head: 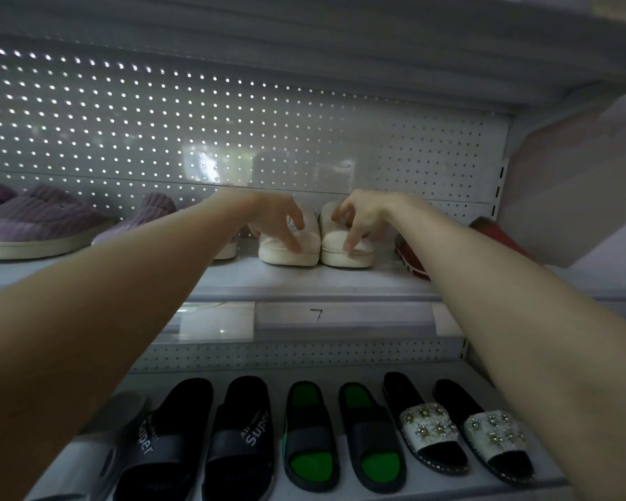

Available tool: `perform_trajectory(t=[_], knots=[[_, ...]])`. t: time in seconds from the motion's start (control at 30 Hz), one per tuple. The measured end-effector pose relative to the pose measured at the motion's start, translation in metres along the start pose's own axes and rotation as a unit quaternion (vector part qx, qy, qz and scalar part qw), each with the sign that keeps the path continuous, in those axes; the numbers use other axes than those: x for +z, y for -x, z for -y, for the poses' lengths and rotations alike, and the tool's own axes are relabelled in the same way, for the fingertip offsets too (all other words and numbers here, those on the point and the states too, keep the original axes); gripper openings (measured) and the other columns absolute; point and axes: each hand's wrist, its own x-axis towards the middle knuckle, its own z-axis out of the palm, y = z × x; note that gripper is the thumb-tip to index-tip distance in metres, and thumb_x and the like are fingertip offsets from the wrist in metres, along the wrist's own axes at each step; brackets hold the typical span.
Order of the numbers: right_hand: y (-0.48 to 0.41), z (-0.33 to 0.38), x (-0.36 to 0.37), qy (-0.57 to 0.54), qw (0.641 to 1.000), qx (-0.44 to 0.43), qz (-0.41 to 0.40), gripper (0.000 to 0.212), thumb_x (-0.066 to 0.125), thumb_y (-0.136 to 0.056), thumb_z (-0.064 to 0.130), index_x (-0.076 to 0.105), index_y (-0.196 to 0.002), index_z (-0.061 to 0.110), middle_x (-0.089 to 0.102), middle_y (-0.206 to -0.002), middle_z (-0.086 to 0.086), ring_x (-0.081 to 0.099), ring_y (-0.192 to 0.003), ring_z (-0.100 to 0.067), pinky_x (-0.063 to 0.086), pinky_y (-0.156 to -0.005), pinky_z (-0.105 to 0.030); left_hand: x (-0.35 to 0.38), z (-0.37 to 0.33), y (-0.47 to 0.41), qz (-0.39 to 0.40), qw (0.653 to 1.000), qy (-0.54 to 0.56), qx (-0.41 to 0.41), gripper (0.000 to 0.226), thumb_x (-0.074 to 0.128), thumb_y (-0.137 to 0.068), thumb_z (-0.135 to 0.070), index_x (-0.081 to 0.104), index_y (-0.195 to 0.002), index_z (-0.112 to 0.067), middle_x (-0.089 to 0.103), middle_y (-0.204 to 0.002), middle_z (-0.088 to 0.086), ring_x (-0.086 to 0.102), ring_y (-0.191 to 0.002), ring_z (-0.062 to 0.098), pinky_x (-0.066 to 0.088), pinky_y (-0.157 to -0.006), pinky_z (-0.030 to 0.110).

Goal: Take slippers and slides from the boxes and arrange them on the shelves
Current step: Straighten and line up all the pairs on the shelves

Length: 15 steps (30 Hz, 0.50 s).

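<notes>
Two white fluffy slippers stand side by side on the upper shelf (304,280), toes toward the perforated back panel. My left hand (279,218) reaches over the left white slipper (286,254), its fairly straight fingers touching the slipper's top near the heel. My right hand (360,218) sits over the right white slipper (347,256), fingers curled down and hooked on the edge of its upper. Both forearms stretch in from the bottom corners.
Purple ribbed slippers (40,222) fill the upper shelf's left; a red slipper (409,254) lies right of the white pair. The lower shelf (340,370) holds black "Super" slides (239,439), green-soled slides (308,439) and flower-strap slides (427,428). The shelf above overhangs closely.
</notes>
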Motion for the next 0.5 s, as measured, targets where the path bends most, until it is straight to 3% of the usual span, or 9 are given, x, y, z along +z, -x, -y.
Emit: perform_trajectory(t=[0.07,0.17,0.23,0.37,0.43,0.5], knots=[[0.008,0.0,-0.008,0.005,1.0,0.006,0.003,0.075,0.08,-0.073,0.014,0.045,-0.139,0.022,0.051,-0.137,-0.007,0.061,-0.103,-0.026,0.054,-0.088,-0.039,-0.008,-0.004,0.001,0.006,1.0,0.004,0.001,0.058,0.073,-0.075,-0.04,0.052,-0.128,-0.025,0.05,-0.085,-0.012,0.054,-0.071,0.01,0.052,-0.073,0.027],[0.022,-0.002,-0.021,0.004,1.0,0.015,-0.003,0.071,0.08,-0.074,0.013,0.048,-0.136,0.022,0.055,-0.133,-0.007,0.061,-0.1,-0.025,0.052,-0.093,-0.041,-0.018,-0.012,0.002,0.008,1.0,-0.003,0.012,0.058,0.074,-0.074,-0.041,0.053,-0.126,-0.026,0.056,-0.107,-0.004,0.059,-0.088,0.015,0.051,-0.081,0.03],[0.032,-0.007,-0.029,0.004,1.0,0.02,-0.005,0.068,0.08,-0.073,0.014,0.051,-0.134,0.021,0.056,-0.132,-0.007,0.062,-0.102,-0.026,0.051,-0.093,-0.041,-0.022,-0.02,0.004,0.002,1.0,-0.005,0.024,0.058,0.074,-0.074,-0.042,0.054,-0.126,-0.025,0.057,-0.109,-0.002,0.059,-0.095,0.017,0.051,-0.085,0.031],[0.05,-0.028,-0.039,0.006,0.999,0.044,-0.009,0.062,0.082,-0.071,0.015,0.056,-0.127,0.021,0.06,-0.125,-0.008,0.065,-0.099,-0.024,0.052,-0.093,-0.042,-0.022,-0.042,0.002,0.001,0.999,-0.003,0.054,0.059,0.074,-0.074,-0.041,0.054,-0.126,-0.023,0.06,-0.106,0.001,0.06,-0.087,0.015,0.051,-0.071,0.027],[0.059,-0.043,-0.041,0.013,0.998,0.064,-0.007,0.059,0.081,-0.072,0.017,0.057,-0.125,0.02,0.062,-0.122,-0.008,0.065,-0.098,-0.023,0.052,-0.094,-0.042,-0.019,-0.056,-0.001,0.003,0.998,-0.006,0.067,0.058,0.073,-0.074,-0.043,0.054,-0.126,-0.024,0.058,-0.103,-0.004,0.058,-0.082,0.011,0.051,-0.075,0.028],[0.069,-0.059,-0.042,0.012,0.996,0.083,-0.004,0.057,0.08,-0.073,0.017,0.057,-0.125,0.019,0.064,-0.118,-0.008,0.064,-0.101,-0.022,0.051,-0.094,-0.039,-0.017,-0.07,-0.005,0.009,0.997,0.0,0.079,0.059,0.073,-0.073,-0.044,0.054,-0.126,-0.024,0.058,-0.109,-0.004,0.059,-0.092,0.014,0.051,-0.087,0.032]])
